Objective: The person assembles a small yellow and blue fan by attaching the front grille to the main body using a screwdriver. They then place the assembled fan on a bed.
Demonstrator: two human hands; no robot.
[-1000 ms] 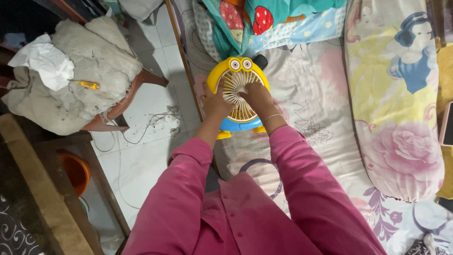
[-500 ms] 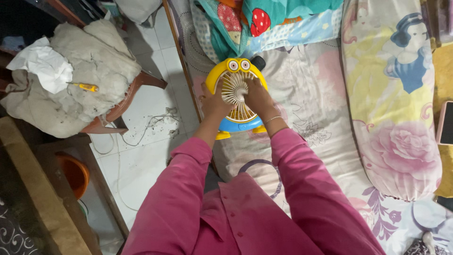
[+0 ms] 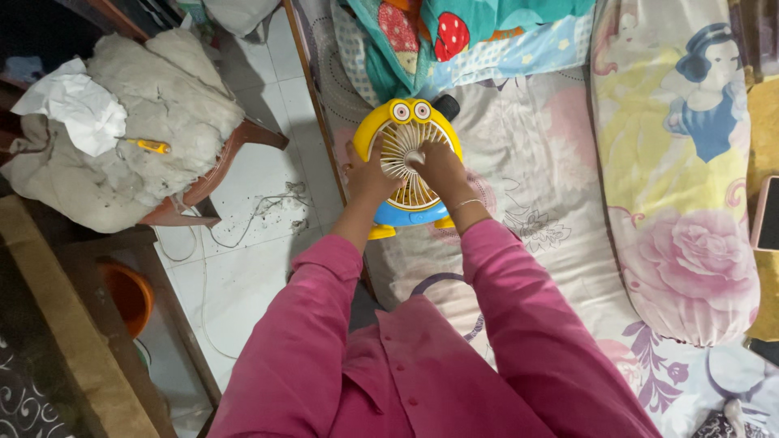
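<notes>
Both hands on a yellow toy fan [image 3: 399, 120].
Left hand [image 3: 370, 174] gripping its left rim; right hand [image 3: 442, 170] pressing fingertips on the white grille [image 3: 399, 150], atop floral bedsheet [image 3: 535, 154].

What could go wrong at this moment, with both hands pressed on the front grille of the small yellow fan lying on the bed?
The right hand has fingers at the hub of the cream grille; its thin ribs might bend or snap under pressure. The yellow fan lies on soft bedding near the bed edge, steadied only by the left hand, so it could slip toward the tiled floor. Loose wires on that floor could snag a foot.
</notes>
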